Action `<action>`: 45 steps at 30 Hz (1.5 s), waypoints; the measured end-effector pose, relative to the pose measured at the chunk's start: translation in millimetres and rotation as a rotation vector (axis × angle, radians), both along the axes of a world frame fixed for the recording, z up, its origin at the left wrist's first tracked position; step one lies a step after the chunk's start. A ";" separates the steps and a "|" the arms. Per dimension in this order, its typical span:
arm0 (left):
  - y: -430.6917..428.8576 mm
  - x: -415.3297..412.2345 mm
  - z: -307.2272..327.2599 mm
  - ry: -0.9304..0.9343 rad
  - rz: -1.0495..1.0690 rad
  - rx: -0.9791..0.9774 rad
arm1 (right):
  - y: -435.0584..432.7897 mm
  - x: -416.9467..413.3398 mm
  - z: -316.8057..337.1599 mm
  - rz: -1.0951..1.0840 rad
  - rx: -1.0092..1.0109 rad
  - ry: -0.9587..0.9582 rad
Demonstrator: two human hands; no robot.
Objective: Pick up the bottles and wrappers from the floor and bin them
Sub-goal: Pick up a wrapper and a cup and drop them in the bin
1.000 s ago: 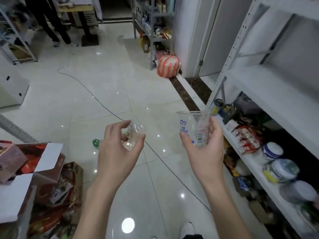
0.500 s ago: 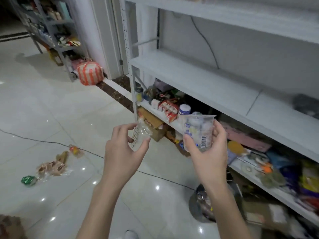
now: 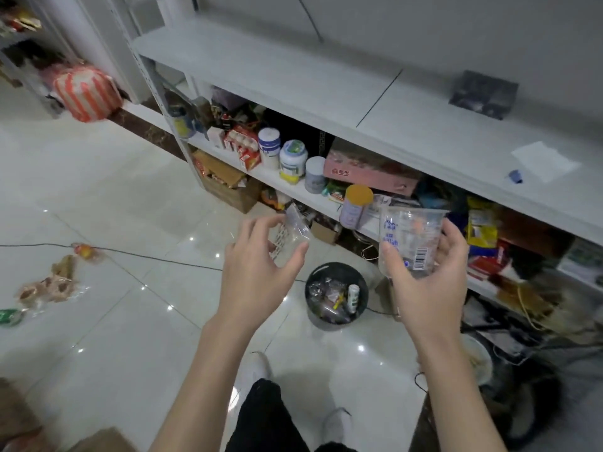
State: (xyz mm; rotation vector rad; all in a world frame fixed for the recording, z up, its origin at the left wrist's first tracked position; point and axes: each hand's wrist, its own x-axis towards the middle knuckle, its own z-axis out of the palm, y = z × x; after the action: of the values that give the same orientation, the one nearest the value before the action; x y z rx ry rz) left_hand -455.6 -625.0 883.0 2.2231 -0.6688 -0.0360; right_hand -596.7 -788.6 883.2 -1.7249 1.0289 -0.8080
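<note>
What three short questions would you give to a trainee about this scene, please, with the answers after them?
1. True or false: the bin is empty.
2. The right hand holds: A) a clear plastic cup with a barcode, B) a red can, C) nothing.
3. Fill in: the left hand pinches a clear packet; loose wrappers lie on the floor to the person's ____.
Key: 1 false, it holds rubbish; 2 A; 3 left.

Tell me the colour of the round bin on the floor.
The bin is black, seen in the head view.
</note>
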 end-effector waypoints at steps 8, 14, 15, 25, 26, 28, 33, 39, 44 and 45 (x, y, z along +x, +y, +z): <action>-40.7 31.2 -44.2 0.089 0.044 0.070 | -38.1 37.6 -37.3 0.017 0.058 0.081; -75.8 66.9 -100.1 0.187 0.041 0.084 | -68.4 78.5 -82.6 0.015 0.091 0.172; -81.1 70.3 -112.0 0.202 0.036 0.094 | -71.8 82.2 -93.6 0.018 0.105 0.175; -126.7 75.7 -248.5 0.365 0.013 0.189 | -99.4 89.8 -232.7 0.027 0.219 0.300; -131.4 74.3 -263.1 0.375 0.014 0.205 | -102.3 88.6 -247.6 0.033 0.226 0.311; -141.6 71.9 -292.3 0.384 0.016 0.234 | -109.0 87.8 -275.8 0.039 0.231 0.328; -168.4 69.3 -360.6 0.437 0.007 0.296 | -122.5 88.5 -344.2 0.069 0.267 0.371; -182.4 68.9 -412.4 0.466 0.002 0.275 | -134.9 98.6 -411.1 0.092 0.286 0.371; -180.4 67.6 -418.6 0.489 0.056 0.243 | -139.7 107.3 -440.2 0.170 0.251 0.439; -180.1 67.8 -418.0 0.489 0.057 0.241 | -140.4 106.8 -441.9 0.177 0.232 0.476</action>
State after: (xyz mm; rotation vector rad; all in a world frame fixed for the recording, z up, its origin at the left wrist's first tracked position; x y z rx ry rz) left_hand -387.8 -805.1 465.0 2.3306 -0.3423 -0.6396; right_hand -489.9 -929.0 441.3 -1.8120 1.2050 -0.1540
